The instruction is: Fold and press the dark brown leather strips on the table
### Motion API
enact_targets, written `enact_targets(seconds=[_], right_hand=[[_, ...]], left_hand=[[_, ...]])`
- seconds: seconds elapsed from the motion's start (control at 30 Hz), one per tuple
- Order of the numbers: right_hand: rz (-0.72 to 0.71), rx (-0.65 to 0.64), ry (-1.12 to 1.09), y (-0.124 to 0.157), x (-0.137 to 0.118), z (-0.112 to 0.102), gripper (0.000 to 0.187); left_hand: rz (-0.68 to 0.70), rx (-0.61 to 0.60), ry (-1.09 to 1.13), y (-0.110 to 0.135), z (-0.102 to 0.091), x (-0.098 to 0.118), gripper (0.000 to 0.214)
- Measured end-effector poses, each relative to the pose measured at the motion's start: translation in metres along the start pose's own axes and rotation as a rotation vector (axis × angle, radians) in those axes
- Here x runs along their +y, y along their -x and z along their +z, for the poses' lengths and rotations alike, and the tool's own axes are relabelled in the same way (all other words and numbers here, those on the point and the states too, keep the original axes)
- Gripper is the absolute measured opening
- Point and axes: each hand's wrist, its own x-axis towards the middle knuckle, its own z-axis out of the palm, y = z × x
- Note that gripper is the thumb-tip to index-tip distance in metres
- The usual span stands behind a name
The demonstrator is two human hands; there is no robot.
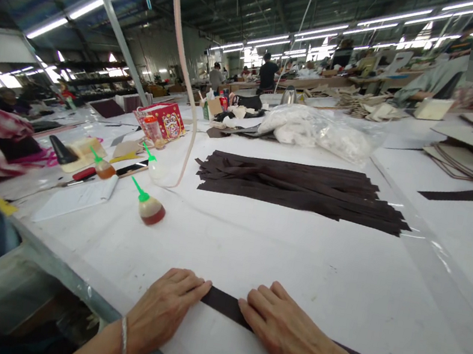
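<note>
The dark brown fabric strip (226, 308) lay along the near edge of the white-topped table (296, 254), running under the right forearm. The left hand (168, 305) grasped it near its left end; the right hand (280, 319), fingers curled, gripped it just beside. It looked light, thin and limp, hardly fragile, perhaps slightly slippery, so a flat pinch across both edges seemed the surest hold against twisting.

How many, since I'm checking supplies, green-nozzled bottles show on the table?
3: front bottle nearest the left hand; left bottle beside white paper; back bottle near the pale hose. Others farther back may be hidden.
</note>
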Motion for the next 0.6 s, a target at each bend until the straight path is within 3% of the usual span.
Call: enact_targets(seconds=[0.27,0.4,0.5,0.6], right_hand=[[-0.001,0.01,0.03,0.021,0.006,-0.007,0.016],[-0.002,0.012,0.035,0.034,0.007,-0.013,0.017],[0.008,0.011,0.035,0.039,0.007,-0.015,0.018],[0.008,0.006,0.059,0.04,0.007,-0.014,0.016]], left_hand=[[0.014,-0.062,-0.074,-0.005,0.0,0.003,0.055],[0.006,0.034,-0.084,-0.006,-0.003,0.007,0.056],[-0.041,0.191,-0.066,-0.017,-0.002,0.027,0.049],[-0.012,0.216,0.064,-0.035,0.007,0.059,0.045]])
